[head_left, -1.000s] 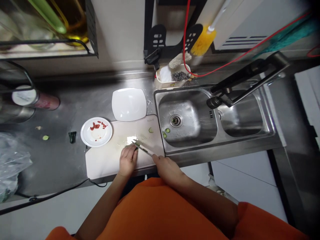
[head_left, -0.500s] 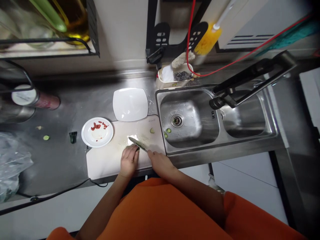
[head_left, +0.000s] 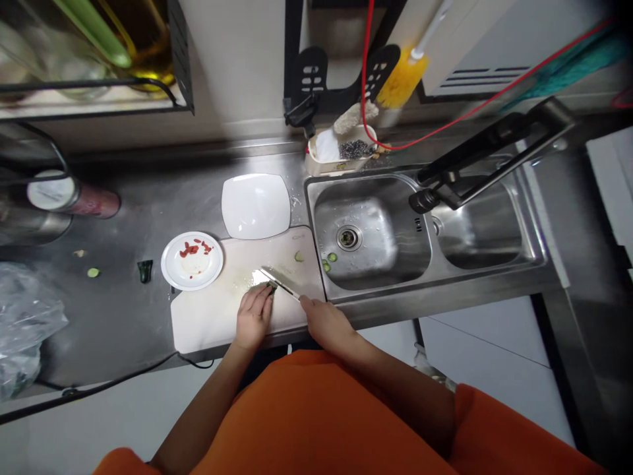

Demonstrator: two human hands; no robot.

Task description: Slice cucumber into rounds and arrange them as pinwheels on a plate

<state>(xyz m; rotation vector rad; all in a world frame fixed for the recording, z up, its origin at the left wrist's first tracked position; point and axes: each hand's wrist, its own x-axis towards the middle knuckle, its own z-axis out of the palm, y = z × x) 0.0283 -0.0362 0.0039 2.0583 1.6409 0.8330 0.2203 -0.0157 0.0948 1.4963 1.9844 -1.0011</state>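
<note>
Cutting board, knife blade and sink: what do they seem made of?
Cutting board: likely plastic, smooth and pale, with a bright, wet-looking glare and no visible wood grain. Knife blade: probably steel, judging by its thin shape and metallic sheen. Sink: apparently satin stainless steel, grey with soft, blurred reflections.

The right hand [head_left: 327, 323] grips a knife [head_left: 283, 285], blade beside the left hand [head_left: 254, 315]. The left hand holds a green piece [head_left: 271, 285] on the cutting board [head_left: 202, 323]. Left of it: round plate [head_left: 171, 274] with red pieces [head_left: 192, 249]. Right of both hands: sink [head_left: 380, 204].
</note>
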